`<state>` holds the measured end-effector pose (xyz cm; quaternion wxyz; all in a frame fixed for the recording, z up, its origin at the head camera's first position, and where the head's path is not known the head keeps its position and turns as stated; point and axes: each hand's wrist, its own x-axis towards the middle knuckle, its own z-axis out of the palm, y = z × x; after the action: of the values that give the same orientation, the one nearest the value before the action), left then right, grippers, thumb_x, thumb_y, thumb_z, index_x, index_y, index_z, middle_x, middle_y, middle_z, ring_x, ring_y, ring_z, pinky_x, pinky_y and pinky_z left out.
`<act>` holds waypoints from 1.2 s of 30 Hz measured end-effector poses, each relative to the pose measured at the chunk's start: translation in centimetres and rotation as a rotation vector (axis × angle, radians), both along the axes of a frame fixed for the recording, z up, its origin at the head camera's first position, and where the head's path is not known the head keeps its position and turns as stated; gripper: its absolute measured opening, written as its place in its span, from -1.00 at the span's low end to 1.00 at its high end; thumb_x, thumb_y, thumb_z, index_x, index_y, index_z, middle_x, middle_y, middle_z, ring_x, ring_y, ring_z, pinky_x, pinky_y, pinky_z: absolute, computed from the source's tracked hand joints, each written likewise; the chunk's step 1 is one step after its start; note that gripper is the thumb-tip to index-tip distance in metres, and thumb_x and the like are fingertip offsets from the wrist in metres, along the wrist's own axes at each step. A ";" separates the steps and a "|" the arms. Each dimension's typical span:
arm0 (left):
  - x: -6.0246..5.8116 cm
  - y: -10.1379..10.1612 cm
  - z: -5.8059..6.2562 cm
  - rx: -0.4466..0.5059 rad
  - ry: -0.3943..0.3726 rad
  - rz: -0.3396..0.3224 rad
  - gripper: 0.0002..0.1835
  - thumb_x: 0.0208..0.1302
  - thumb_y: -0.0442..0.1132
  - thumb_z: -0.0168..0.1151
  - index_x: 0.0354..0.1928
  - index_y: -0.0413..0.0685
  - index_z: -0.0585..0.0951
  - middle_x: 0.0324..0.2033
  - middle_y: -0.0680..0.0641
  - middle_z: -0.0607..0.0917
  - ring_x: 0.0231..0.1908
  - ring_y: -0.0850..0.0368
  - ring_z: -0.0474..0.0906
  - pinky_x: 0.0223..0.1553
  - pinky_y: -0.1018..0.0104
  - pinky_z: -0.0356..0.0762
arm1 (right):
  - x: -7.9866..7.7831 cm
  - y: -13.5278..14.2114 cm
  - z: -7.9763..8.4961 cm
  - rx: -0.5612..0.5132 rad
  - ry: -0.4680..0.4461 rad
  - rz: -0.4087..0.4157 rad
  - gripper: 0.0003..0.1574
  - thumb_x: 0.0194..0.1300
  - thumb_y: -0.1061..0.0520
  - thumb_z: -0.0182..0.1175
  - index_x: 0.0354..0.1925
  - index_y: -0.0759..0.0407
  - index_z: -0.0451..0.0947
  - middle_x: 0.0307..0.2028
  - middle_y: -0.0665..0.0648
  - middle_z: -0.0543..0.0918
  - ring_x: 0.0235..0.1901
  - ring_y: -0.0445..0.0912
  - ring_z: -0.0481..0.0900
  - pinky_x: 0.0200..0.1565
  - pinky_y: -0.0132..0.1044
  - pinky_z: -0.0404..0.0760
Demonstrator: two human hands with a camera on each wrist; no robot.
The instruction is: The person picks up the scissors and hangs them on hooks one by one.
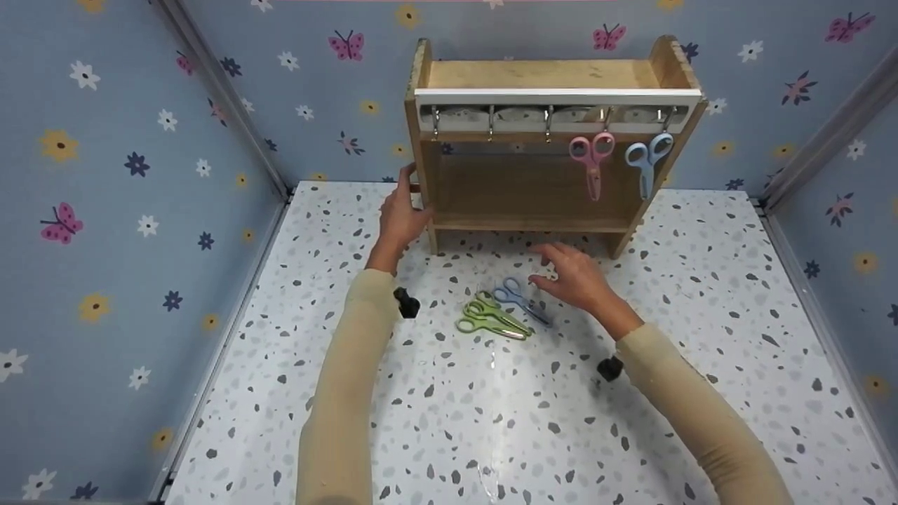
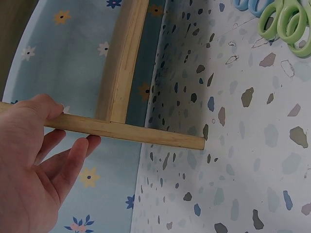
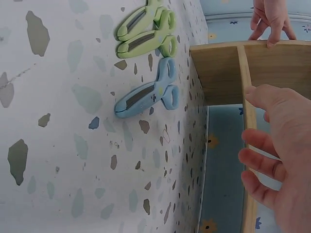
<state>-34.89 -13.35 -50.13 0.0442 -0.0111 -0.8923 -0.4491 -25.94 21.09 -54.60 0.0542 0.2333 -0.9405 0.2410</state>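
Observation:
A small wooden shelf (image 1: 540, 224) stands at the back of the table. My left hand (image 1: 405, 219) holds its left side panel (image 2: 126, 130), thumb on one face and fingers on the other. In front of the lower board, my right hand (image 1: 572, 277) hovers with nothing in it, fingers spread and slightly bent. Just left of that hand lie blue scissors (image 1: 518, 299) beside two overlapping pairs of green scissors (image 1: 480, 324). Pink scissors (image 1: 593, 168) and another light blue pair of scissors (image 1: 646, 168) hang by their handles from hooks at the shelf's right.
A white rail (image 1: 505, 94) along the shelf front carries several metal hooks (image 1: 491, 123); those at the left bear nothing. Blue patterned walls (image 1: 126, 266) enclose the speckled white table (image 1: 449, 421) at the back and both sides.

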 end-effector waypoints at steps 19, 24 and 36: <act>0.0 0.0 0.2 -0.042 -0.005 0.009 -0.11 0.59 -0.24 0.34 0.80 0.20 0.14 0.49 -0.25 0.64 0.30 -0.27 0.75 0.37 -0.19 0.72 | 0.2 -0.4 -1.3 0.116 -0.077 0.033 -0.40 0.45 -0.05 0.56 0.33 0.11 0.71 0.04 0.28 0.84 0.00 0.24 0.81 -0.01 0.25 0.80; -0.1 -0.1 0.1 -0.037 -0.012 0.008 -0.11 0.59 -0.25 0.35 0.80 0.20 0.13 0.50 -0.26 0.63 0.32 -0.25 0.75 0.39 -0.17 0.72 | 0.3 -0.4 -2.0 0.161 -0.057 0.059 -0.41 0.45 -0.07 0.56 0.32 0.13 0.73 0.01 0.26 0.84 -0.05 0.21 0.81 -0.09 0.22 0.81; 0.1 0.0 0.2 -0.033 0.009 0.003 -0.11 0.58 -0.30 0.33 0.79 0.16 0.14 0.48 -0.25 0.65 0.42 -0.26 0.68 0.39 -0.17 0.71 | 0.6 -0.5 -3.4 0.154 -0.021 0.099 -0.53 0.40 0.00 0.56 0.18 0.18 0.80 -0.04 0.25 0.82 -0.05 0.19 0.78 -0.06 0.18 0.81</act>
<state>-34.82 -13.35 -49.97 0.0489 -0.0127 -0.8995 -0.4341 -25.34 20.54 -58.01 0.0143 0.2804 -0.9442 0.1725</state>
